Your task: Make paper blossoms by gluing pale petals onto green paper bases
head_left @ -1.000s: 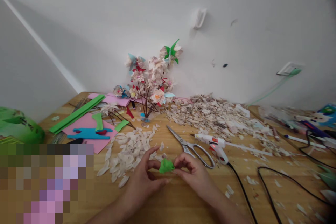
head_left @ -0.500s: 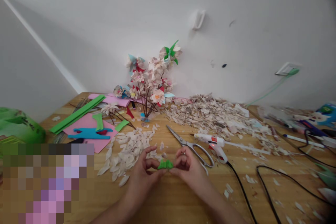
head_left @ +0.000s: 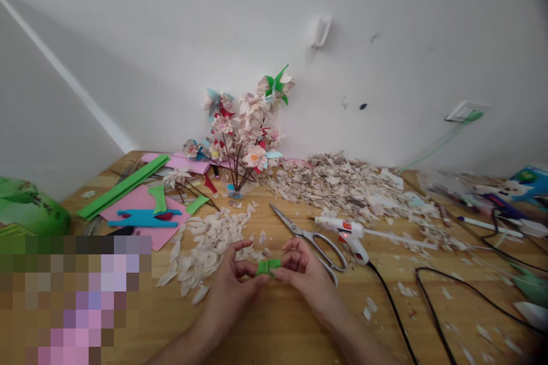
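Note:
A small piece of green crepe paper (head_left: 269, 266), folded and creased, is pinched between both hands above the table's front part. My left hand (head_left: 240, 274) grips its left end between thumb and fingers. On the other end, the thumb and fingers of my right hand (head_left: 302, 268) are closed, with the remaining fingers curled. Loose pale petals (head_left: 214, 242) lie just beyond my left hand. Open-bladed or not I cannot tell, but metal scissors (head_left: 310, 239) rest beyond my right hand, beside a white glue gun (head_left: 345, 234) with a red light.
Handmade flowers (head_left: 252, 125) stand on thin stems near the wall. A heap of dried petals (head_left: 334, 182) spreads at the back right. Green strips (head_left: 124, 188), blue paper (head_left: 145, 217) and pink paper (head_left: 124, 202) lie at left. A black cord (head_left: 394, 308) runs along the right side.
The green paper has turned slightly and looks flatter between my fingers. My right thumb has shifted a little to the left over it.

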### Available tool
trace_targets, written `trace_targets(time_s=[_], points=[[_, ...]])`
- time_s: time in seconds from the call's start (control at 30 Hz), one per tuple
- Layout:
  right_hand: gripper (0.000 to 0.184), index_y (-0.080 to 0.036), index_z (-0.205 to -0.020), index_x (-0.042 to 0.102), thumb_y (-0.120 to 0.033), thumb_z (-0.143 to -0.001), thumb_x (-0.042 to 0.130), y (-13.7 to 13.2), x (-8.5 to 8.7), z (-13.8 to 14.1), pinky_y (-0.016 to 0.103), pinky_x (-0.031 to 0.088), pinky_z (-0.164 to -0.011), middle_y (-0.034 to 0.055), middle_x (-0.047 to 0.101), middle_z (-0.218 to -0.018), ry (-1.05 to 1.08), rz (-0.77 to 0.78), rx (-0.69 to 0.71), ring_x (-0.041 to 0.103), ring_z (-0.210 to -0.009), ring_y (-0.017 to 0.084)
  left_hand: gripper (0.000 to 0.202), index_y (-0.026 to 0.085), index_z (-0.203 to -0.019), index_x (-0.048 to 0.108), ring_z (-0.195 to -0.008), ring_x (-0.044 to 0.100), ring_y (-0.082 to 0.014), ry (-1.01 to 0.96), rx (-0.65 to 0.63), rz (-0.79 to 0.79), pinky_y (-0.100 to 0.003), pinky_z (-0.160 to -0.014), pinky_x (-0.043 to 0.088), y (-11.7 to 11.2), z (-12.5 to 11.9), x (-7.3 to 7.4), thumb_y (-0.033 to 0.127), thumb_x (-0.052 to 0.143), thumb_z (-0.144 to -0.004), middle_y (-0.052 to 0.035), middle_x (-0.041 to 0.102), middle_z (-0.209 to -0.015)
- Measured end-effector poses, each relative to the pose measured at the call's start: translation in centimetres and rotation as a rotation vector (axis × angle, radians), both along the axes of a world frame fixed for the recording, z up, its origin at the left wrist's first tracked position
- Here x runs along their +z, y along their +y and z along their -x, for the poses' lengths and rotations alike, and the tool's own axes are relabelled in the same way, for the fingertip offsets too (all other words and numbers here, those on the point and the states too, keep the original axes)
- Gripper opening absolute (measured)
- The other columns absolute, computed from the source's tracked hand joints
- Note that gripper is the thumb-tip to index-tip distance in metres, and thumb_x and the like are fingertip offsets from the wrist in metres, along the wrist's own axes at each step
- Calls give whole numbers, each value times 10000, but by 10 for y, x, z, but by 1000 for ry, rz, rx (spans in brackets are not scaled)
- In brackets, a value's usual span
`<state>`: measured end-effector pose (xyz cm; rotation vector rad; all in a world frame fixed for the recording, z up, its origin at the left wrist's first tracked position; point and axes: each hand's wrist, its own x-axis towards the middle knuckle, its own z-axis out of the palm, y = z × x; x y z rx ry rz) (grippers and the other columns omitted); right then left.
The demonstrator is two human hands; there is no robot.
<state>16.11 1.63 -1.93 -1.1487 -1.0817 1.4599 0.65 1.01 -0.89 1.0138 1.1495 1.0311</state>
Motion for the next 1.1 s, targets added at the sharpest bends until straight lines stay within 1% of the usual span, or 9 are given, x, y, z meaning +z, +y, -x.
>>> trace_targets(time_s=[0.17,0.27,0.33,0.47,0.57,0.67,0.8,0.97,1.1], points=[[454,-239,-772,403,-367,-540,772,-1,3,2,240,415,-545,-92,551,-554,11,-57,-67,563,-523,120,704,177,-1138,328,-615,586,-146,-92,1,-10,-220,-493,411,1,0,-6,273,732,-569,12,642,-665],[474,-242,-795,409,-384,-533,779,-3,5,2,255,433,-562,-86,561,-574,-10,-52,-50,583,-545,134,719,169,-1122,333,-501,540,-119,-117,15,17,-214,-454,389,3,0,-4,320,745,-553,50,599,-577],[495,-243,-819,419,-398,-524,785,-2,2,2,272,455,-595,-67,595,-624,-1,-42,-30,606,-595,148,730,167,-1110,336,-458,509,-107,-122,7,37,-209,-437,386,3,1,-2,340,755,-538,70,573,-538],[460,-243,-850,428,-428,-581,751,-1,-5,2,317,483,-679,-20,643,-743,45,-46,17,631,-718,176,756,164,-1133,326,-473,517,-109,-141,-21,30,-220,-453,416,3,2,-2,333,760,-538,62,591,-555],[463,-244,-858,437,-410,-572,761,-1,-2,3,314,480,-696,-17,632,-770,47,-71,-1,624,-761,180,749,155,-1164,320,-481,519,-104,-146,-25,12,-218,-462,415,3,3,-4,309,747,-569,50,606,-580],[461,-243,-861,437,-394,-571,763,-2,5,4,288,463,-662,-42,595,-708,28,-81,-32,603,-701,157,762,156,-1195,304,-553,558,-123,-155,-24,16,-214,-471,419,4,3,-5,294,739,-586,21,628,-642],[462,-247,-876,423,-365,-581,758,-3,8,7,256,435,-622,-65,561,-656,60,-96,-39,557,-618,124,829,164,-1210,275,-665,593,-162,-209,-27,35,-230,-481,451,4,1,-8,275,764,-550,-11,643,-734],[453,-249,-851,443,-393,-562,761,-5,4,12,271,438,-618,-45,547,-694,73,-126,-48,552,-649,141,761,151,-1166,323,-549,571,-124,-220,-12,52,-220,-477,446,5,0,-7,283,760,-558,31,624,-626],[437,-247,-866,449,-431,-593,737,-5,2,13,269,442,-605,-41,543,-696,81,-123,-48,549,-642,142,715,151,-1118,354,-531,559,-120,-212,12,70,-212,-446,451,5,1,-5,298,763,-551,52,596,-585]])
